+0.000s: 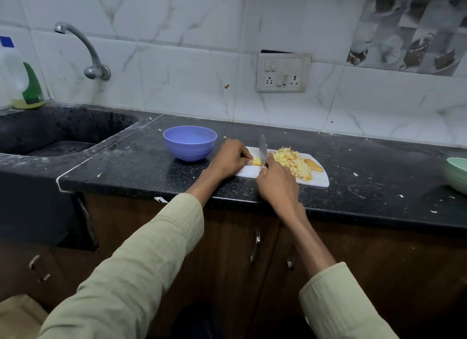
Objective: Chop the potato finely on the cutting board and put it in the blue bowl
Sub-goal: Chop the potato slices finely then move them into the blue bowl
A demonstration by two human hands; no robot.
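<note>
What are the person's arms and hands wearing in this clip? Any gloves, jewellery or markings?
Both arms wear long, loose sleeves of pale olive-khaki cloth with a faint woven rib and plain hemmed cuffs, pushed back so the forearms are bare. The left hand and right hand are bare: no gloves, and no rings, watch or markings that I can see.

Speckled glossy black stone counter point(141, 161), smooth white plastic cutting board point(249, 171), matt blue plastic bowl point(189, 146), shiny metal tap point(86, 48).

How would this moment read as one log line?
chopping | left hand holds potato piece | right hand grips knife | blue bowl empty
</note>
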